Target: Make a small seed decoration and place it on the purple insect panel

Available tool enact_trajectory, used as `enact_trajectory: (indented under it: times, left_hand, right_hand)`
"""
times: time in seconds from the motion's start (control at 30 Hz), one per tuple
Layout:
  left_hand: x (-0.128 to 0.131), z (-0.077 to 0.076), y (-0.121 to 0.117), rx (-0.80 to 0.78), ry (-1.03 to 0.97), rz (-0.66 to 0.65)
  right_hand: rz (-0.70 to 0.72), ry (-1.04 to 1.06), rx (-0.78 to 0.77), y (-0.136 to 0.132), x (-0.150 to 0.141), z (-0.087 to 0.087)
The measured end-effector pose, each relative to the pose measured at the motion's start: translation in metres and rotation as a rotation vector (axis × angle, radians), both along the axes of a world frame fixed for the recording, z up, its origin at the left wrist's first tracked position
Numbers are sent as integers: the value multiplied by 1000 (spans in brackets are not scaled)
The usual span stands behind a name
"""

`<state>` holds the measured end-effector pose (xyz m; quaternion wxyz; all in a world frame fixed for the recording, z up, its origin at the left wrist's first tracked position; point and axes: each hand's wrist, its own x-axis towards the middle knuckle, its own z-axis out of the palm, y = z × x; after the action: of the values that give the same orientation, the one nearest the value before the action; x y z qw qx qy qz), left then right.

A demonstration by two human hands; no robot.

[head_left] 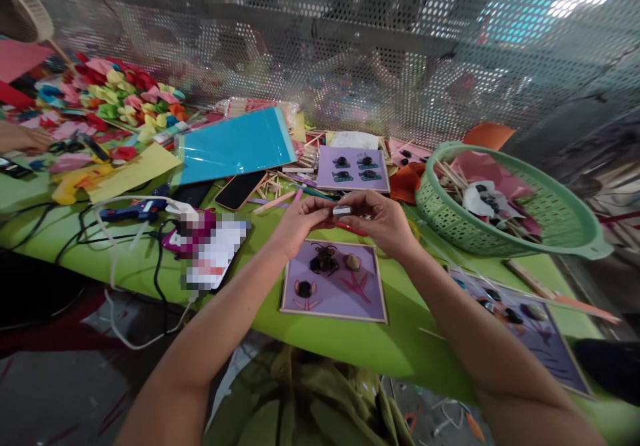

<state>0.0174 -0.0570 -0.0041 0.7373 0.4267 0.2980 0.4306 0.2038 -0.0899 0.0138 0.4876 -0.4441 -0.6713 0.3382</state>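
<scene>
Above a framed purple board, my left hand (306, 221) and my right hand (379, 219) meet with their fingertips together. Between them is a small white block (342, 211), partly covered by the fingers; its exact kind does not show. My right fingers are closed round it, and my left thumb and fingers are pinched at its left side. The purple board (327, 293) below has wooden edging. It carries a black stone beetle (324, 259), a brown stone (353, 262), a dark stone (303, 289) with pink petals, and a pink branching shape (357, 287).
A green basket (505, 233) of sticks and paper stands right. Behind are another purple board (353, 181), a phone (241, 190) and a blue sheet (233, 146). Left lie a glue gun (133, 210), cables and colourful paper pieces (120, 96). Another person's hand (25, 138) shows far left.
</scene>
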Motion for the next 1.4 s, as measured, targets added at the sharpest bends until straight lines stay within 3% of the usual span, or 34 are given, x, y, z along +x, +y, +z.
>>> enact_trajectory:
  times: [0.2, 0.47, 0.6, 0.7, 0.83, 0.97, 1.4]
  left_hand:
    - [-1, 3, -5, 33, 52, -63]
    - [2, 0, -6, 27, 13, -43]
    - [2, -1, -6, 17, 7, -50]
    - [0, 2, -6, 59, 53, -30]
    - [0, 6, -7, 185, 180, 46]
    - [1, 4, -8, 340, 297, 98]
    - [2, 1, -6, 347, 278, 62]
  right_hand:
    - [-18, 53, -19, 0, -1, 1]
    - [58, 296, -191, -1, -3, 0]
    - [77, 347, -203, -1, -4, 1]
    - [28, 236, -145, -2, -3, 3]
    - [-159, -118, 68, -3, 1, 5]
    - [-190, -365, 213, -4, 0, 6]
    - [-147, -396, 248, -5, 1, 4]
